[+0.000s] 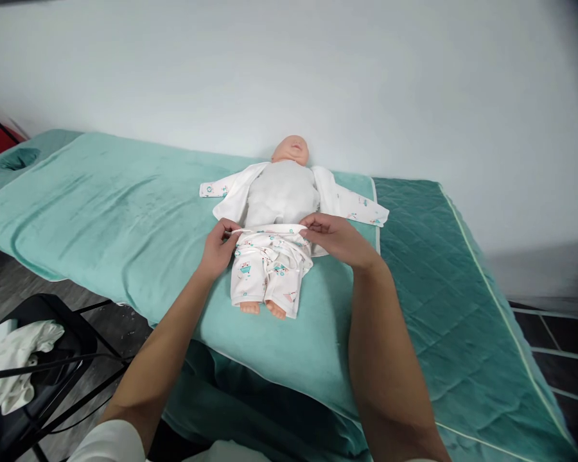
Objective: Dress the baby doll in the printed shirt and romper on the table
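A baby doll (290,149) lies on its back on the green-covered bed, head toward the wall, feet toward me. Its white printed shirt (351,203) is spread open at the front, with the sleeves out to both sides and the white torso (283,191) bare between. White printed pants (270,260) cover the legs and bunch at the thighs; both feet stick out of the cuffs. My left hand (219,245) pinches the waistband at its left end. At the right end, my right hand (340,239) pinches the same waistband, which is stretched across below the belly.
A light green sheet (101,199) covers the bed, over a darker quilted cover (424,269) on the right. The bed stands against a white wall (289,70). At lower left is a black chair (70,327) holding a crumpled white cloth (22,359).
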A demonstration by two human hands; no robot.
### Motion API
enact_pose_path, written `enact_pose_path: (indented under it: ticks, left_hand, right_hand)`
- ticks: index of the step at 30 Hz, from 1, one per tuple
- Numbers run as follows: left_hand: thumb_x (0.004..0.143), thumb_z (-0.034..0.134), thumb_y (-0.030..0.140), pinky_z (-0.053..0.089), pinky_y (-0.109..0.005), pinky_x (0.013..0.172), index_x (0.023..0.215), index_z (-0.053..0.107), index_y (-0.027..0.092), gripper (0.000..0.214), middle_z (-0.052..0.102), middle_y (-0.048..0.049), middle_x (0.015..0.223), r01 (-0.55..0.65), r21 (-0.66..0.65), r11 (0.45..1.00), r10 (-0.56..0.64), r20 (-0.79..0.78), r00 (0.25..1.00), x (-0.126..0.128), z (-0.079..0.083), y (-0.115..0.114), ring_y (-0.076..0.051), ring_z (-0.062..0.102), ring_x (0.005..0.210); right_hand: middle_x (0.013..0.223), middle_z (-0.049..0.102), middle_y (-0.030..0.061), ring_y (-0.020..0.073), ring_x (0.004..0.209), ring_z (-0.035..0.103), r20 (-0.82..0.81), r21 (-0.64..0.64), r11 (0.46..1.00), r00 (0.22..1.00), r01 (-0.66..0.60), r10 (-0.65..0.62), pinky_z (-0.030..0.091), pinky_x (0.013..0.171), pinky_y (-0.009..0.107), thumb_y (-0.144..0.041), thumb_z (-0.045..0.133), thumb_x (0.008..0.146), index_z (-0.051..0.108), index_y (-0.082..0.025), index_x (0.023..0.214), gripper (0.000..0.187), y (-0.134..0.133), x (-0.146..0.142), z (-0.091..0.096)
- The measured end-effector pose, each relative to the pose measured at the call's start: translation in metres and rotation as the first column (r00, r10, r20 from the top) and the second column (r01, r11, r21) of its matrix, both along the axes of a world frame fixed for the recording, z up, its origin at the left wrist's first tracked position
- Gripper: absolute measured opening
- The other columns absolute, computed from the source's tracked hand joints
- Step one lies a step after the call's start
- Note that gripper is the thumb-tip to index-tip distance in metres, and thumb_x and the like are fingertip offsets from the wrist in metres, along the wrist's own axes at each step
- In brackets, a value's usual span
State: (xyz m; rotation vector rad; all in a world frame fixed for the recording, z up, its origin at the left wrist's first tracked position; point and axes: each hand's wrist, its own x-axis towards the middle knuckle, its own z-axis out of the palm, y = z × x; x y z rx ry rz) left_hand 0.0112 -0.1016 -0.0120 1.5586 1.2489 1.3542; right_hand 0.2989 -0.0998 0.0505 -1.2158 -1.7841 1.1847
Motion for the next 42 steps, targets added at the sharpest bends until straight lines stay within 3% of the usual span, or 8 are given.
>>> enact_pose_path:
  ticks: [4,10,18,21,26,30,34,42]
  left_hand:
    - [0.093,0.06,0.031,0.046,-0.03,0.082,0.089,0.063,0.022,0.01,0.064,-0.0028,0.094,-0.017,0.149,0.989,0.035,-0.116,0.993,0.007,0.009,0.007,-0.017,0.057,0.089]
    - [0.096,0.057,0.028,0.044,-0.03,0.074,0.092,0.061,0.022,0.007,0.063,-0.0048,0.095,0.016,0.297,0.955,0.07,-0.276,0.959,0.011,0.021,0.035,-0.018,0.056,0.088]
    - [0.101,0.05,0.032,0.047,-0.033,0.083,0.095,0.057,0.023,0.013,0.062,-0.0062,0.098,0.043,0.554,0.832,0.178,-0.338,0.924,0.017,0.008,0.082,-0.02,0.058,0.096]
    - [0.097,0.056,0.031,0.047,-0.032,0.081,0.092,0.057,0.022,0.01,0.061,-0.0049,0.095,-0.018,0.456,0.89,0.155,-0.266,0.951,0.021,0.0,0.084,-0.019,0.058,0.091]
    - [0.09,0.068,0.038,0.041,-0.026,0.064,0.089,0.061,0.022,0.017,0.06,0.0015,0.078,0.007,0.082,0.997,-0.007,0.002,1.0,0.018,0.001,0.074,-0.012,0.053,0.068]
    - [0.089,0.066,0.052,0.037,-0.025,0.055,0.08,0.065,0.02,0.033,0.058,0.0011,0.071,0.082,-0.092,0.992,-0.06,0.218,0.974,0.013,0.007,0.071,-0.01,0.048,0.059]
    - [0.078,0.076,0.049,0.027,-0.023,0.047,0.084,0.067,0.02,0.031,0.052,0.0038,0.066,0.167,-0.22,0.961,-0.106,0.265,0.958,0.011,0.009,0.072,-0.008,0.039,0.052]
    - [0.074,0.085,0.042,0.036,-0.022,0.058,0.106,0.074,0.022,0.04,0.062,-0.0004,0.09,0.358,-0.178,0.916,-0.324,0.196,0.926,0.0,0.016,0.069,-0.01,0.05,0.07]
  right_hand:
    - [0.082,0.065,0.0006,0.0159,0.076,0.058,-0.211,0.015,0.991,0.97,0.13,-0.124,0.047,0.072,0.03,-0.054,0.079,0.076,0.068,-0.022,0.09,0.037,0.009,0.002,-0.016]
    - [0.07,0.059,-0.0035,0.0113,0.06,0.048,-0.489,-0.063,0.959,0.83,0.275,-0.27,0.038,0.057,0.026,-0.048,0.085,0.07,0.068,-0.023,0.087,0.034,0.017,-0.004,-0.031]
    - [0.069,0.058,-0.0048,0.0116,0.063,0.051,-0.657,-0.06,0.845,0.616,0.531,-0.434,0.045,0.062,0.026,-0.046,0.089,0.064,0.069,-0.026,0.086,0.036,0.035,-0.012,-0.05]
    - [0.073,0.06,-0.0036,0.0139,0.068,0.055,-0.633,-0.008,0.849,0.655,0.528,-0.413,0.05,0.067,0.029,-0.048,0.084,0.07,0.068,-0.028,0.091,0.033,0.038,-0.016,-0.055]
    - [0.08,0.065,-0.0019,0.0141,0.072,0.057,-0.59,0.016,0.871,0.708,0.491,-0.388,0.05,0.071,0.028,-0.046,0.084,0.073,0.071,-0.027,0.09,0.029,0.039,-0.016,-0.056]
    - [0.087,0.067,-0.0008,0.0152,0.081,0.06,-0.537,0.087,0.91,0.789,0.405,-0.3,0.051,0.077,0.029,-0.044,0.085,0.074,0.074,-0.028,0.095,0.028,0.035,-0.009,-0.053]
    - [0.098,0.069,0.0012,0.0173,0.091,0.062,-0.481,0.105,0.954,0.854,0.28,-0.197,0.052,0.084,0.031,-0.044,0.088,0.073,0.075,-0.029,0.102,0.036,0.03,0.001,-0.048]
    - [0.082,0.061,-0.0002,0.0155,0.077,0.056,-0.268,0.092,0.967,0.942,0.236,-0.204,0.05,0.071,0.03,-0.045,0.084,0.077,0.068,-0.024,0.087,0.028,0.031,0.017,-0.049]
